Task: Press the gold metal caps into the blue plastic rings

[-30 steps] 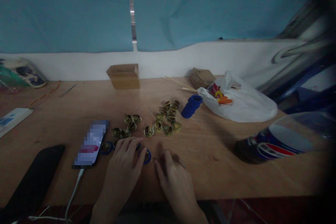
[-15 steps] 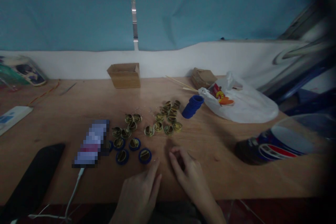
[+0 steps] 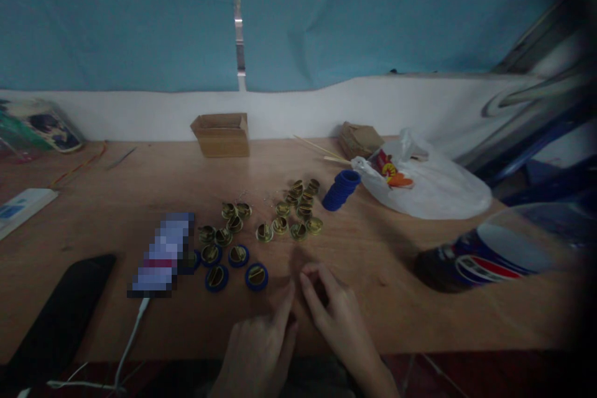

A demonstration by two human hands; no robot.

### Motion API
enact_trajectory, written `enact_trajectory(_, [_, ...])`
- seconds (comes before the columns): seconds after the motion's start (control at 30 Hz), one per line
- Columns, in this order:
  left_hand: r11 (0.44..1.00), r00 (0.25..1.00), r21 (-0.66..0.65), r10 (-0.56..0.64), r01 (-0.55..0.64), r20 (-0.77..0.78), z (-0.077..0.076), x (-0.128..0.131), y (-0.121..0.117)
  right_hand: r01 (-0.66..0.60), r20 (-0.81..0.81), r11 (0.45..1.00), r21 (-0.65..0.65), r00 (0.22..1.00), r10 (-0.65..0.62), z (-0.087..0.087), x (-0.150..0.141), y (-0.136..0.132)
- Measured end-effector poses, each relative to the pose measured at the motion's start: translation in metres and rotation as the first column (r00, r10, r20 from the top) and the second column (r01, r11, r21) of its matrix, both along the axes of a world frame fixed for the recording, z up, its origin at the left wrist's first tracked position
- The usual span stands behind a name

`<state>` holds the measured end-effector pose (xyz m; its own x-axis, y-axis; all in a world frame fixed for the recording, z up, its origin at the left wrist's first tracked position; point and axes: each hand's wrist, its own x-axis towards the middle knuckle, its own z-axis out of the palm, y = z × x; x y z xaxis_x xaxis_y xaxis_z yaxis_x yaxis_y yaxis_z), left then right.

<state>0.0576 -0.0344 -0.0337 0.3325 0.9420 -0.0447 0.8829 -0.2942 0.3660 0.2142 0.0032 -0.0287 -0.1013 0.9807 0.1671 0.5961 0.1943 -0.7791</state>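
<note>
Two bare hands, one person, at a wooden tabletop (image 3: 401, 320). Left hand (image 3: 261, 348): low at the near edge, forefinger stretched forward toward the other hand; whether it pinches anything cannot be told. Right hand (image 3: 340, 317): just beside it, thumb and forefinger curved, tips close together with a gap behind them; whether something small sits between the tips cannot be told.

Five blue-rimmed discs (image 3: 256, 277), gold-coloured centres upward, lying flat ahead and to the left of the hands; the nearest lies near the left fingertips, the leftmost is partly masked beside the phone. About fifteen gold-coloured round pieces (image 3: 264, 232), without blue rims, in loose clusters behind the discs, several touching. One stack of blue rings (image 3: 341, 190), leaning, right of the clusters.

One smartphone (image 3: 161, 255), screen pixelated, white cable (image 3: 130, 339) plugged into its near end. One long black object (image 3: 60, 317), left of the phone. One white plastic bag (image 3: 443, 189), rear right, with red, yellow and orange items at its mouth. One Pepsi cup (image 3: 480, 258), right. One open cardboard box (image 3: 224, 140) and one smaller brown box (image 3: 359, 138), both near the wall.
</note>
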Motion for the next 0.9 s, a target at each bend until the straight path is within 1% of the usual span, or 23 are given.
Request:
enact_trajectory(0.1, [0.995,0.995,0.045,0.083,-0.085,0.056,0.001,-0.008,0.002,-0.005,-0.049,1.000,-0.020,0.999,0.004,0.003,0.005,-0.005])
enact_trajectory(0.17, [0.981,0.984,0.125,0.130,-0.145,0.121,0.006,-0.019,0.007,-0.037,-0.033,0.998,-0.045,0.999,0.036,0.005,0.010,-0.006])
enact_trajectory(0.27, [0.916,0.952,0.291,0.219,-0.276,0.212,0.021,-0.037,0.021,-0.122,0.019,0.989,-0.090,0.992,0.124,0.012,0.015,-0.004])
enact_trajectory(0.33, [0.891,0.950,0.353,0.212,-0.284,0.229,0.034,-0.044,0.035,-0.174,0.045,0.978,-0.114,0.983,0.180,0.016,0.016,-0.001])
enact_trajectory(0.4, [0.889,0.963,0.386,0.184,-0.248,0.195,0.048,-0.046,0.052,-0.189,0.075,0.973,-0.130,0.977,0.200,0.019,0.013,0.002])
enact_trajectory(0.47, [0.917,0.982,0.351,0.170,-0.189,0.086,0.059,-0.042,0.070,-0.149,0.121,0.978,-0.146,0.978,0.168,0.020,0.007,0.002])
enact_trajectory(0.5, [0.940,0.986,0.299,0.168,-0.163,0.007,0.062,-0.039,0.079,-0.109,0.147,0.981,-0.158,0.980,0.133,0.020,0.003,0.001])
enact_trajectory(0.53, [0.970,0.988,0.214,0.136,-0.116,-0.079,0.065,-0.034,0.087,-0.064,0.170,0.983,-0.175,0.981,0.094,0.019,-0.002,0.000])
enact_trajectory(0.57, [0.979,0.989,0.181,0.111,-0.091,-0.100,0.065,-0.030,0.094,-0.018,0.193,0.980,-0.197,0.979,0.057,0.018,-0.007,-0.003])
enact_trajectory(0.67, [0.989,0.990,0.135,0.075,-0.059,-0.118,0.060,-0.020,0.110,0.106,0.302,0.956,-0.274,0.953,-0.019,0.013,-0.022,-0.012])
enact_trajectory(0.77, [0.995,0.993,0.090,0.041,-0.031,-0.108,0.050,-0.016,0.118,0.205,0.457,0.932,-0.300,0.888,-0.048,0.012,-0.035,-0.018])
enact_trajectory(0.9, [0.996,0.998,0.076,0.042,-0.038,-0.046,0.042,-0.019,0.120,0.241,0.580,0.932,-0.271,0.813,-0.041,0.013,-0.046,-0.019])
